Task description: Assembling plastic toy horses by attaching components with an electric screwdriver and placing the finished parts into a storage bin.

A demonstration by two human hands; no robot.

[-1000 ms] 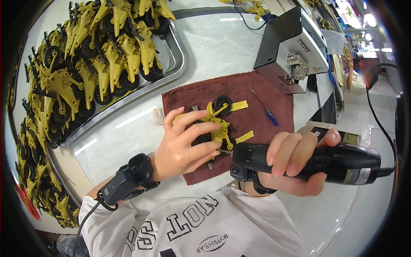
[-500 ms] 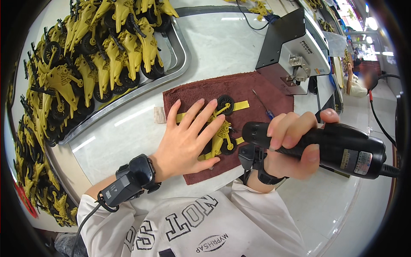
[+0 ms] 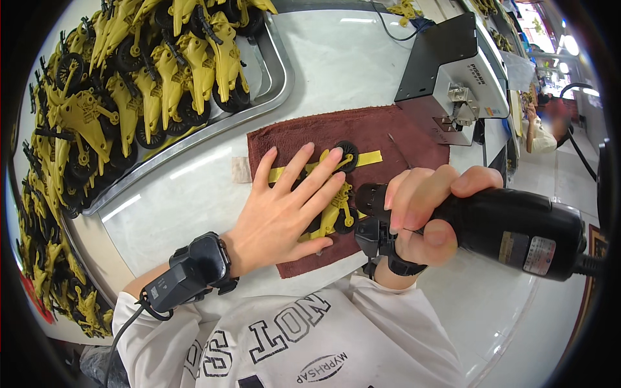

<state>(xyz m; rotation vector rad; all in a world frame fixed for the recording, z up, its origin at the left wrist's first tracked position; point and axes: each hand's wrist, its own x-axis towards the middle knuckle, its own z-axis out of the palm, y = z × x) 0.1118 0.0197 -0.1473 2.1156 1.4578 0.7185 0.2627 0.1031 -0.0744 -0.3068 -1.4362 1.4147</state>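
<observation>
My left hand (image 3: 288, 210) lies flat with fingers spread on a yellow toy vehicle with black wheels (image 3: 338, 208), pressing it onto a dark red cloth (image 3: 381, 132). My right hand (image 3: 424, 216) grips a black electric screwdriver (image 3: 511, 226), its tip end close to the toy's right side; the bit is hidden behind my fingers. A black device is strapped to each wrist.
A metal tray (image 3: 275, 77) at the upper left holds several yellow toy vehicles, with more piled along the left edge (image 3: 45, 194). A black and white machine (image 3: 453, 81) stands behind the cloth. Another person (image 3: 543, 132) sits at the far right. The tabletop (image 3: 187, 194) is white.
My left hand has flattened and spread over the toy. The screwdriver in my right hand has tilted and moved closer to the camera and to the toy.
</observation>
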